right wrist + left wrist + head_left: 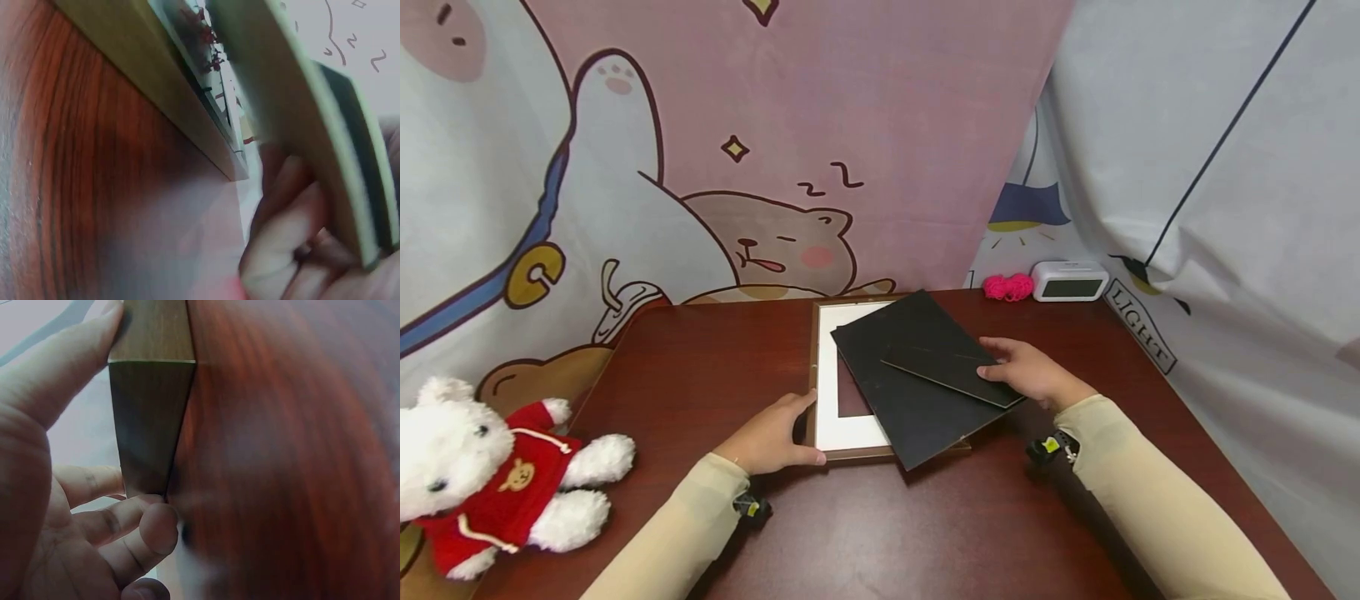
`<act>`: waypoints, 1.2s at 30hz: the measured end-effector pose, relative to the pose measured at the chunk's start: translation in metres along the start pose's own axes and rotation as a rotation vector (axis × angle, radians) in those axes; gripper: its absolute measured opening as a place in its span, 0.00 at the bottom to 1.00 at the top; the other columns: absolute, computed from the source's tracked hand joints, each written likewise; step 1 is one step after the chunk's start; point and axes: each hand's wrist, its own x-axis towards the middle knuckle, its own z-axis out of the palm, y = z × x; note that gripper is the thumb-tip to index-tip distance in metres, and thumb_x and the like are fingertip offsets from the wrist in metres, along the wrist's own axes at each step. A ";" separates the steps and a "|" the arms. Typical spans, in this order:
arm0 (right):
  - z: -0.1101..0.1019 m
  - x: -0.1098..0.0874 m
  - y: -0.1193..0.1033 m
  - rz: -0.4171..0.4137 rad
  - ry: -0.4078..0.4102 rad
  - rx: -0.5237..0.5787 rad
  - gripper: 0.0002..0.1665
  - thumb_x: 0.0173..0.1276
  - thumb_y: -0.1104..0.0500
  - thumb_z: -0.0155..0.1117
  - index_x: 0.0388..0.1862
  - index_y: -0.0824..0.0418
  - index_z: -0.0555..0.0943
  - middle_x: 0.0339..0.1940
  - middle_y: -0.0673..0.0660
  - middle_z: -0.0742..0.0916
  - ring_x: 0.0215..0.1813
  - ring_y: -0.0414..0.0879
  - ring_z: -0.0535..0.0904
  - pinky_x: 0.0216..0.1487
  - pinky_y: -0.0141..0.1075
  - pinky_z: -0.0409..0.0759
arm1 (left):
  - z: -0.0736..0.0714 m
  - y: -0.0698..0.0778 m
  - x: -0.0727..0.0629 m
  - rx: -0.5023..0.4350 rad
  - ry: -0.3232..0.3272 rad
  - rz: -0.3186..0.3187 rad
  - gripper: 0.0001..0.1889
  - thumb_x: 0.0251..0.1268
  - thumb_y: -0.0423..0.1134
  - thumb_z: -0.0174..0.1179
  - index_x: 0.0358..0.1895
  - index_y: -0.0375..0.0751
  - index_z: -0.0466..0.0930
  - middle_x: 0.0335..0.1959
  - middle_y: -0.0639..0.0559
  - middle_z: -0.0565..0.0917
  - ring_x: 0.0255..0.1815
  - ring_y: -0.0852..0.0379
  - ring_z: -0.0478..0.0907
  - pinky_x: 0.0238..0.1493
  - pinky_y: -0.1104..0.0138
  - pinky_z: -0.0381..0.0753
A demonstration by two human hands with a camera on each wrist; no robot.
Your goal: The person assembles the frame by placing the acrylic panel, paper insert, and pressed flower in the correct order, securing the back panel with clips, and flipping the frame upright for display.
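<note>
A wooden picture frame [857,454] with a white mat [826,375] lies on the table. At its near left corner my left hand [771,435] grips the wood, the thumb on one side and the fingers on the other; the left wrist view shows this corner [153,419] close up. A black backing board [910,417] with a narrower black stand flap [951,371] slants across the frame, covering much of its right part. My right hand [1030,375] pinches the board at its right edge. In the right wrist view, the fingers [281,244] curl beneath the tilted board [281,106].
A white digital clock [1070,282] and a bundle of pink yarn [1008,287] stand at the back right. On the left sits a white plush bear [512,475] in a red hoodie. A cartoon-printed cloth [910,150] hangs behind the dark red table [880,533].
</note>
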 end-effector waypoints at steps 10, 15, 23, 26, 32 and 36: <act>0.010 -0.010 -0.001 0.006 -0.011 0.413 0.39 0.82 0.63 0.56 0.86 0.66 0.56 0.77 0.72 0.73 0.61 0.48 0.85 0.47 0.33 0.88 | -0.001 0.000 0.000 0.010 -0.001 0.006 0.59 0.50 0.57 0.82 0.82 0.35 0.61 0.72 0.35 0.75 0.69 0.42 0.77 0.71 0.48 0.75; 0.027 -0.016 -0.014 0.033 0.006 0.585 0.38 0.83 0.65 0.51 0.87 0.67 0.52 0.63 0.64 0.84 0.40 0.38 0.90 0.41 0.33 0.89 | -0.002 0.000 -0.001 0.024 0.003 0.017 0.59 0.50 0.57 0.82 0.82 0.33 0.61 0.71 0.34 0.75 0.68 0.41 0.78 0.70 0.48 0.76; 0.058 -0.008 -0.032 0.074 0.083 0.673 0.38 0.80 0.66 0.47 0.86 0.67 0.52 0.72 0.73 0.76 0.41 0.36 0.89 0.44 0.31 0.88 | -0.001 -0.001 -0.001 0.015 -0.001 0.010 0.59 0.51 0.57 0.82 0.82 0.34 0.61 0.71 0.35 0.75 0.68 0.42 0.78 0.70 0.48 0.76; 0.069 -0.005 -0.035 0.101 0.104 0.707 0.39 0.79 0.67 0.45 0.86 0.68 0.52 0.72 0.73 0.75 0.42 0.35 0.88 0.43 0.30 0.88 | 0.000 -0.002 0.000 0.014 -0.001 0.014 0.59 0.50 0.57 0.82 0.82 0.35 0.61 0.71 0.35 0.75 0.68 0.43 0.78 0.70 0.48 0.76; 0.085 -0.003 -0.043 0.136 0.137 0.745 0.39 0.78 0.67 0.46 0.86 0.69 0.52 0.73 0.72 0.75 0.43 0.37 0.87 0.43 0.31 0.88 | 0.001 -0.001 0.000 0.009 0.005 0.012 0.60 0.49 0.57 0.83 0.82 0.35 0.61 0.71 0.35 0.76 0.68 0.41 0.78 0.70 0.46 0.76; 0.093 -0.002 -0.048 0.146 0.171 0.750 0.41 0.76 0.68 0.47 0.87 0.66 0.52 0.75 0.72 0.73 0.43 0.37 0.86 0.43 0.30 0.87 | 0.000 0.000 -0.001 0.005 0.001 0.001 0.60 0.50 0.59 0.82 0.82 0.34 0.60 0.73 0.34 0.74 0.71 0.39 0.76 0.71 0.46 0.75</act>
